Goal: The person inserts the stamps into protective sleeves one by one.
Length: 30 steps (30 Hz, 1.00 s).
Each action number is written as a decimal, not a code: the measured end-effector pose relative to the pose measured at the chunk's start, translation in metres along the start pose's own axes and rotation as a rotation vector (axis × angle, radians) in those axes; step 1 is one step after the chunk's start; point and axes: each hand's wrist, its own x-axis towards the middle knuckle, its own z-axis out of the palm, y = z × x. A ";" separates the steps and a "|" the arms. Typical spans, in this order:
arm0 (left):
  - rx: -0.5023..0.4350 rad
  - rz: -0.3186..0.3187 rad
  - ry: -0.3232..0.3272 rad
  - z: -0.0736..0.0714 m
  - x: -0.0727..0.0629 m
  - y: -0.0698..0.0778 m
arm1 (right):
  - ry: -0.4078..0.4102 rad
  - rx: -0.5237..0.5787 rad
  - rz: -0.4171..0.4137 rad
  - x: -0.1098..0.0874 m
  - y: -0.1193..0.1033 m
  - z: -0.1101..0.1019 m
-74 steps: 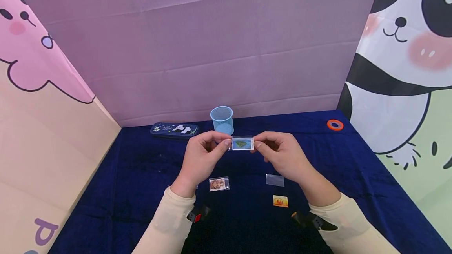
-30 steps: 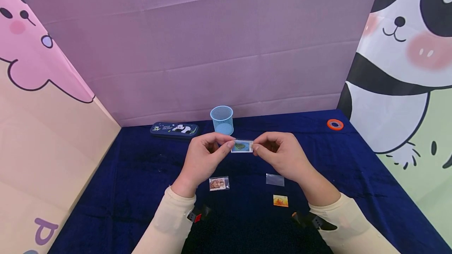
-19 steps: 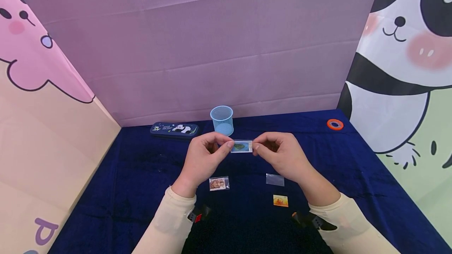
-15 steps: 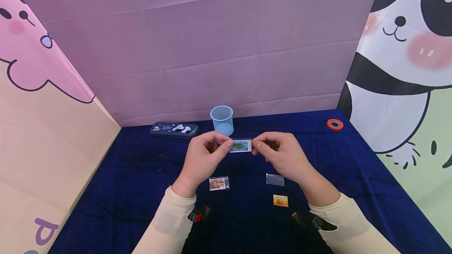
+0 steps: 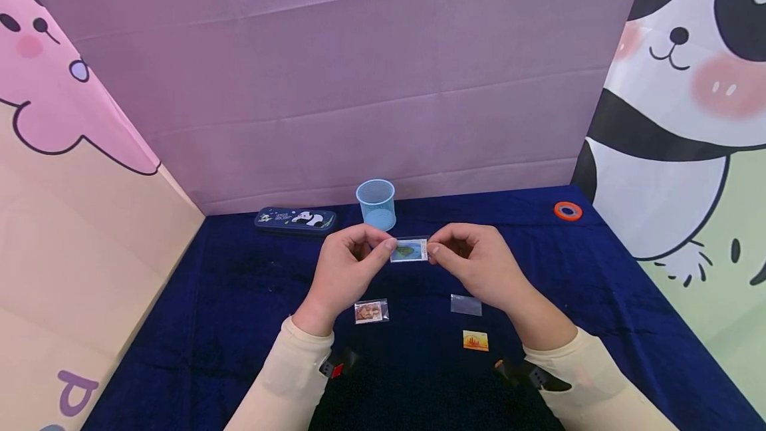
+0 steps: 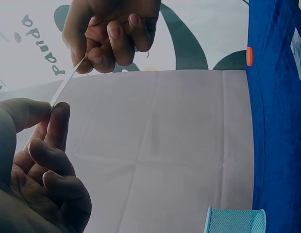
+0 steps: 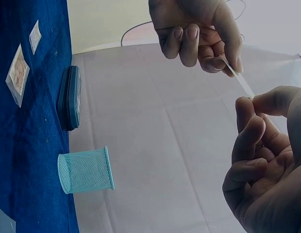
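Observation:
Between my two hands, above the table, is a small blue-and-green stamp with a white border, in a clear sleeve. My left hand pinches its left end between thumb and index finger. At its right end, my right hand pinches it the same way. Both wrist views show the stamp nearly edge-on, as a thin pale strip. Nearer me on the cloth lie a brown stamp in a clear sleeve, an empty-looking clear sleeve and a yellow-orange stamp.
A blue mesh pen cup stands behind my hands. To its left lies a dark blue panda pencil case; an orange tape roll is at the back right. Another sleeved item shows in the right wrist view. Fabric walls enclose the blue-clothed table.
The held stamp has dropped slightly and its tilt has shifted a little. Both hands keep their pinch at its ends, and the things on the table have stayed put.

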 end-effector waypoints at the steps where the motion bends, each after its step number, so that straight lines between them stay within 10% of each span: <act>1: -0.002 -0.002 -0.001 0.000 0.000 0.000 | 0.000 -0.004 -0.001 0.000 0.000 0.000; 30: 0.027 -0.012 -0.005 0.003 0.001 0.000 | 0.011 -0.017 0.020 0.000 0.002 -0.002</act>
